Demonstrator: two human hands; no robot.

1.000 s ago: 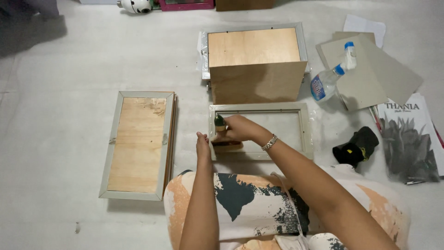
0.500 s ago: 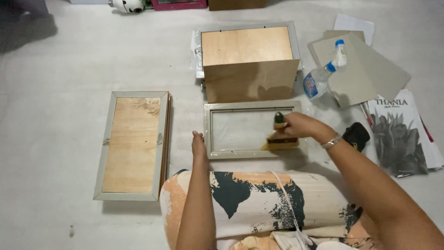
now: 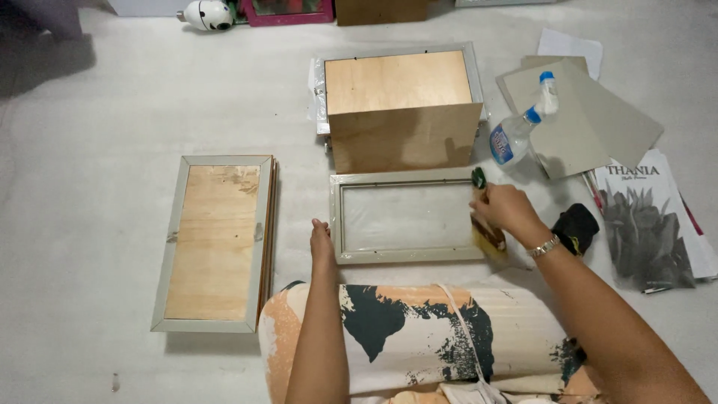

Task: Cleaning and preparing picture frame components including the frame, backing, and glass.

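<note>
1. At centre of the frame, an empty grey picture frame (image 3: 407, 217) lies flat on the pale floor (image 3: 112, 112), just in front of the person's patterned lap.
2. Right hand (image 3: 507, 212), wearing a wrist bracelet, is closed around a brush (image 3: 486, 224) with a dark green handle end, its bristles resting on the frame's right edge.
3. Left hand (image 3: 322, 243) rests flat, fingers together, on the floor just beside the frame's lower left corner.
4. Behind the frame, in the upper centre, stands a plywood box (image 3: 404, 112), touching or nearly touching the frame's far edge.
5. At left, well apart, a second frame with a wooden backing (image 3: 215, 243) lies face down.
6. At upper right, a spray bottle (image 3: 520, 127) with a blue nozzle lies on grey card sheets (image 3: 598, 120); below them sit a black cloth (image 3: 574, 228) and a magazine (image 3: 647, 224).
</note>
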